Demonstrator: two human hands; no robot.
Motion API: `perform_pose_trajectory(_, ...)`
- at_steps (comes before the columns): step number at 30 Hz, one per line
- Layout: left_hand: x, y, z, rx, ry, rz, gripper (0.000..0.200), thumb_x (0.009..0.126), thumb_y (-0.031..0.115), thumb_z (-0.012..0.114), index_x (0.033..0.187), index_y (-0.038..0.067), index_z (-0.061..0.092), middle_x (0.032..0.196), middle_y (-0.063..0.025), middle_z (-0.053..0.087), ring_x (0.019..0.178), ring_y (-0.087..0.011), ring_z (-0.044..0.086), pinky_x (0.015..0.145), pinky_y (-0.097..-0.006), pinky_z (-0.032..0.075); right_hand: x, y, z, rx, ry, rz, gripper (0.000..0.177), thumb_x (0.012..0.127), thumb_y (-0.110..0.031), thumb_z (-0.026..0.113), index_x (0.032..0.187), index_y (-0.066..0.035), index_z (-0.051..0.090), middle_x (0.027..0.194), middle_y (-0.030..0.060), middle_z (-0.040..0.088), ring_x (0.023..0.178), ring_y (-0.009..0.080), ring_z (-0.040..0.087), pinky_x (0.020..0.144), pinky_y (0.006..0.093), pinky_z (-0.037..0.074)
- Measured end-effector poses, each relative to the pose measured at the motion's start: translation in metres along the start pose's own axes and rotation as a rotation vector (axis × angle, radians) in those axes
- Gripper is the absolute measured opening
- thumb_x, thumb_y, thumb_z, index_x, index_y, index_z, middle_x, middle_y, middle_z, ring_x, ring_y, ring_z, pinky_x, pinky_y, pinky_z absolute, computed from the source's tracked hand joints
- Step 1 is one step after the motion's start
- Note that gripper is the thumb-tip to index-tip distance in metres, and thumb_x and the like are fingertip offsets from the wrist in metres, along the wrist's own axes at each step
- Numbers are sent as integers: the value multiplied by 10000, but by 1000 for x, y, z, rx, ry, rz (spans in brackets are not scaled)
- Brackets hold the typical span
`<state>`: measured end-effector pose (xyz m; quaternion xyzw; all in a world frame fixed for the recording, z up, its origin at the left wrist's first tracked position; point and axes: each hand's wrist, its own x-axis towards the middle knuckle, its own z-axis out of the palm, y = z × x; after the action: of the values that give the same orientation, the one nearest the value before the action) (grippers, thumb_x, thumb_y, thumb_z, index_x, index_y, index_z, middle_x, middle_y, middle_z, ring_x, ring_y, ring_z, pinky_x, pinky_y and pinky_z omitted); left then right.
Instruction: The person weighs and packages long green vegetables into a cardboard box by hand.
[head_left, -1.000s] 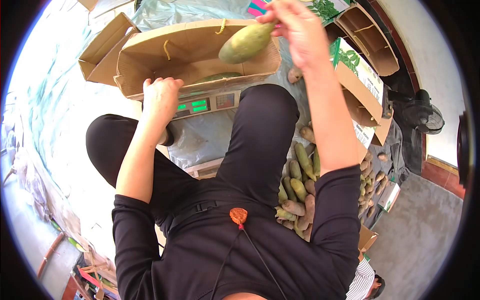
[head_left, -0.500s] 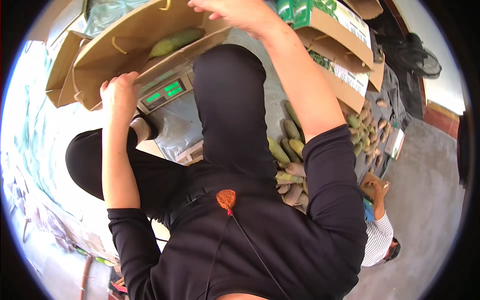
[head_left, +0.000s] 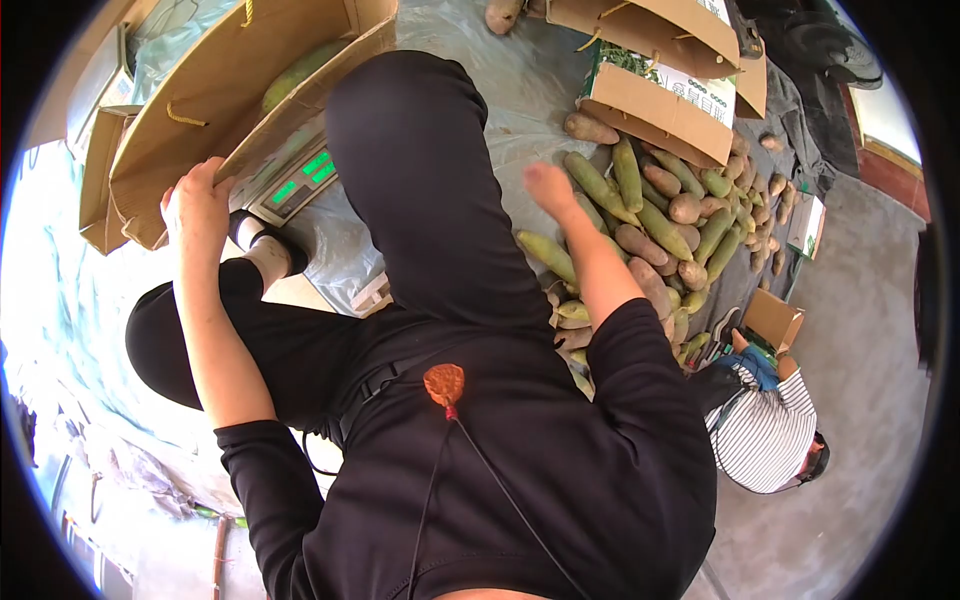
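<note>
My left hand (head_left: 196, 205) grips the near edge of an open cardboard box (head_left: 300, 100), which tilts over a scale (head_left: 295, 190) with lit green digits. One green radish (head_left: 300, 75) lies inside the box, partly hidden by its wall. My right hand (head_left: 550, 188), its fingers smeared by motion, is above the floor just left of a heap of long green radishes (head_left: 660, 230). I see no vegetable in that hand. Browner, muddy radishes (head_left: 640, 243) are mixed into the heap.
More cardboard boxes with printed sides (head_left: 650, 130) stand beyond the heap. Clear plastic sheeting (head_left: 500, 90) covers the floor ahead. At the right, a person in a striped shirt (head_left: 765, 430) bends by a small open carton (head_left: 775, 318). My raised knee (head_left: 410, 150) is between my hands.
My right hand has left the area above the box and come down and right to beside the radish heap. My left hand stays on the box edge. My view has shifted, showing more of the heap.
</note>
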<state>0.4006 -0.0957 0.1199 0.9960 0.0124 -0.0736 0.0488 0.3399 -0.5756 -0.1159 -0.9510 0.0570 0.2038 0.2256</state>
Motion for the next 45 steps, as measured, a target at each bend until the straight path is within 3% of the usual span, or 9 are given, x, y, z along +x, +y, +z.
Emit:
perform_pose_trajectory(2,0,-2,2,-16,23,13,265,791,134,641,1042,48,641,972,-162,664,940,-340,617,840,-401,464,-16,35,36,-147,-161,54,260,835,-200,578,1059,-79,630,1009,164,662,991,335,619,866,436,491)
perform_pose_trajectory(6,0,-3,2,-21,48,31,235,774,109,646,999,45,639,936,-143,665,928,-334,616,850,-401,451,-63,3,28,-440,-361,230,486,830,-247,618,1281,-137,472,1235,108,550,1151,333,513,950,441,443)
perform_pose_trajectory(10,0,-3,4,-26,33,25,209,771,99,641,975,54,640,910,-127,662,929,-320,610,885,-411,418,-87,20,52,-510,-327,70,453,873,-243,571,1293,-148,432,1236,78,530,1175,299,493,922,460,454)
perform_pose_trajectory(12,0,-3,5,-22,58,23,206,771,100,641,973,60,641,906,-121,659,933,-313,607,888,-413,414,-90,21,55,-586,-443,86,295,922,-275,503,1199,-179,528,1200,66,551,1196,241,488,897,477,452)
perform_pose_trajectory(18,-2,2,2,-8,58,-15,140,781,96,629,920,82,641,864,-91,637,941,-292,597,930,-437,385,-82,17,66,-624,-443,95,199,920,-224,477,1076,-182,592,1176,52,563,1155,250,515,887,500,444)
perform_pose_trajectory(27,-5,2,4,-27,37,-68,180,797,64,608,951,129,675,912,-51,651,968,-256,598,990,-499,355,-80,2,47,-540,-552,182,221,933,-272,497,1125,-167,529,1161,65,583,1130,304,541,886,508,447)
perform_pose_trajectory(34,-5,3,5,-50,80,-61,193,786,23,563,911,127,667,881,-55,639,949,-261,602,991,-525,357,-58,7,11,-480,-218,74,284,825,-122,609,1102,-117,545,1152,135,555,1064,362,548,887,441,466)
perform_pose_trajectory(39,-4,2,1,6,-17,-72,183,796,65,613,968,108,656,923,-63,643,995,-265,589,989,-495,357,-27,-27,-32,176,288,-105,420,773,-12,626,1178,-68,531,1114,157,546,1051,383,519,930,401,424)
perform_pose_trajectory(45,-6,-1,5,-11,23,-47,163,795,70,621,949,109,653,911,-65,641,995,-269,591,988,-506,357,1,-130,-150,643,648,-279,354,860,9,595,1203,-4,509,1172,112,539,1064,197,535,928,319,434)
